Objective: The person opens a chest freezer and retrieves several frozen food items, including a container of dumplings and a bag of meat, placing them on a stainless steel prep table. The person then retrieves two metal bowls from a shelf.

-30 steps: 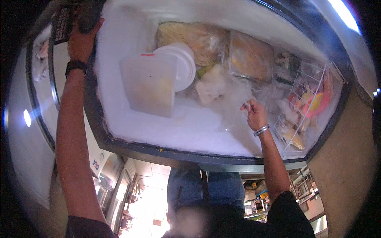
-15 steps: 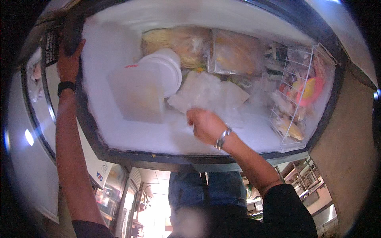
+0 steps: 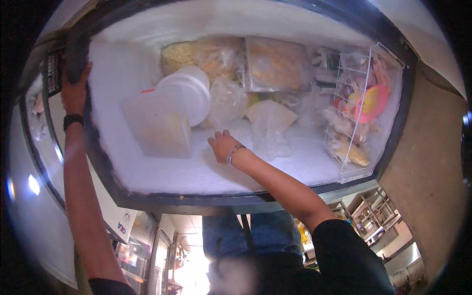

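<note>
My left hand (image 3: 74, 96) is closed round the dark rim (image 3: 93, 123) at the left side of a chest freezer. Over the frosted floor (image 3: 216, 172) of the freezer, my right hand (image 3: 225, 149) has its fingers loosely bent and apart, with nothing visible in them. Just beyond its fingertips lies a crumpled clear plastic bag (image 3: 231, 98); whether they touch is hard to tell. To the right of that bag is a second, whitish bag (image 3: 270, 120). Left of my right hand stands a translucent square container (image 3: 157, 128), in front of a round white tub (image 3: 199, 93).
Along the back wall lie a bag of pale yellow food (image 3: 179, 56) and a clear flat pack of orange-brown food (image 3: 278, 66). A white wire basket (image 3: 356, 167) at the right end holds several bags and a pink item (image 3: 376, 101).
My right hand has moved left and its fingers have loosened. The crumpled bag now sits nearer the white tub, apart from the whitish bag. The view has shifted slightly; my left hand stays on the rim.
</note>
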{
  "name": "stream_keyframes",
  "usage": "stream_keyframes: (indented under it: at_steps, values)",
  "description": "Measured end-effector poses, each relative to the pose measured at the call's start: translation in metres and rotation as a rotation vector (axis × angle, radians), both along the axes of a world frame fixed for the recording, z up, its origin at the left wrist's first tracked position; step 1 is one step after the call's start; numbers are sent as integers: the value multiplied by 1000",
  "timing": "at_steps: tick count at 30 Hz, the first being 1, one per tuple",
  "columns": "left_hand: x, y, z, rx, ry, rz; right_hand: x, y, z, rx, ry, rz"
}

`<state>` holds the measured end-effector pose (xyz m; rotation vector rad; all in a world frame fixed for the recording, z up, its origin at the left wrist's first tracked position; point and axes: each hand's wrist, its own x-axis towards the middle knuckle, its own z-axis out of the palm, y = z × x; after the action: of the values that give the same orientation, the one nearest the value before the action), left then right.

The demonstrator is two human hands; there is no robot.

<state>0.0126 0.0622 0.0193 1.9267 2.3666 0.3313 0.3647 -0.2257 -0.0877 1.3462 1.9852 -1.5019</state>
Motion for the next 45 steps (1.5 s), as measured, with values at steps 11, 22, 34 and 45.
stream_keyframes:
  at_steps: [11,22,34,45]
  values:
    - [-15,2,-13,144,8,-98,-2,-5,76,189,34,-286]
    - [-12,-14,20,-110,-360,27,-254,-83,212,676,619,-141]
    - [-393,-392,93,513,-609,357,-408,-54,146,1045,157,87]
    - [-733,-586,6,-151,524,1183,-419,-54,146,1041,101,191]
